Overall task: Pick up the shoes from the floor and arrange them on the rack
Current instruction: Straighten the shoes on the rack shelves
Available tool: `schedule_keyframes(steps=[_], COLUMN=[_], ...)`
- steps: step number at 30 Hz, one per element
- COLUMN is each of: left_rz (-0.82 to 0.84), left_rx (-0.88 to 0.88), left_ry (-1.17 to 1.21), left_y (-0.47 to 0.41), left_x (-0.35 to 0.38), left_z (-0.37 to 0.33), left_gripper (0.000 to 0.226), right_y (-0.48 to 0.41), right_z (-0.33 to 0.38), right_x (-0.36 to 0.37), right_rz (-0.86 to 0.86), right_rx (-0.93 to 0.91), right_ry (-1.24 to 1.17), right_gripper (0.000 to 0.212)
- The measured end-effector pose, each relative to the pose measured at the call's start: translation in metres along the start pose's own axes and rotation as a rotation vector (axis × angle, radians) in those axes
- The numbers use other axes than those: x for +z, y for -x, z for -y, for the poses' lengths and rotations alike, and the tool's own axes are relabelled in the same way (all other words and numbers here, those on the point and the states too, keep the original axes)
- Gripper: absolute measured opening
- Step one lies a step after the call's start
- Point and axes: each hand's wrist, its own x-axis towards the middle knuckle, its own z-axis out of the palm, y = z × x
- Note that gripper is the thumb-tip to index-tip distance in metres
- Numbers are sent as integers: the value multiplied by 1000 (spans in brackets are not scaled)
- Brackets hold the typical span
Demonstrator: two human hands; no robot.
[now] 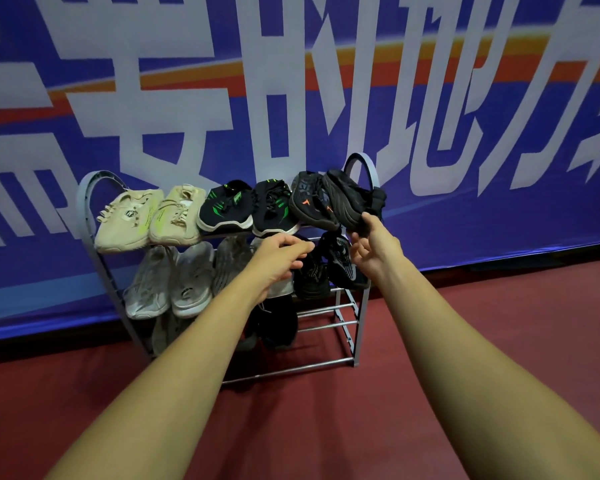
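Observation:
A grey metal shoe rack (360,306) stands against the banner. Its top tier holds two beige shoes (129,220), two black-and-green shoes (226,207) and two black shoes with orange marks. My right hand (371,244) holds the rightmost black shoe (347,199) at its lower edge, thumb on the sole and fingers curled beneath. My left hand (281,254) reaches to the second tier and pinches the top of a black knit shoe (312,278). A second black knit shoe (343,261) lies beside it.
Pale grey shoes (174,282) fill the left of the second tier. A grey shoe and a black shoe (278,323) sit on the third tier, with bare bars to their right. The bottom bars (291,370) are bare. Red floor (326,427) lies in front; a blue banner (465,220) hangs behind.

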Motion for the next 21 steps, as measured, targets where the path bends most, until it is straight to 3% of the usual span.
schedule_keyframes(steps=[3,7,11,13,17,21], left_rz=[-14,-101,-228,-244,-173,-123], left_rx=[43,265,390,343,19,-123], left_ry=[-28,-247,-404,-252,432,646], left_y=[-2,-1,7,17,40,48], left_x=[-1,-6,-24,-35,-61,-79], left_z=[-4,-10,-23,-32,-46,-41], left_gripper=[22,12,20,26,35,29], right_y=[4,18,38,45,58,72], right_z=[5,18,33,36,31,22], right_x=[-1,-2,-5,-8,-6,-6], right_rz=[1,84,161,166,159,214], right_rx=[8,-18,-60,-65,-49,-44], right_ry=[-13,42,99,114,182,271], right_gripper=[17,19,19,17,21,22])
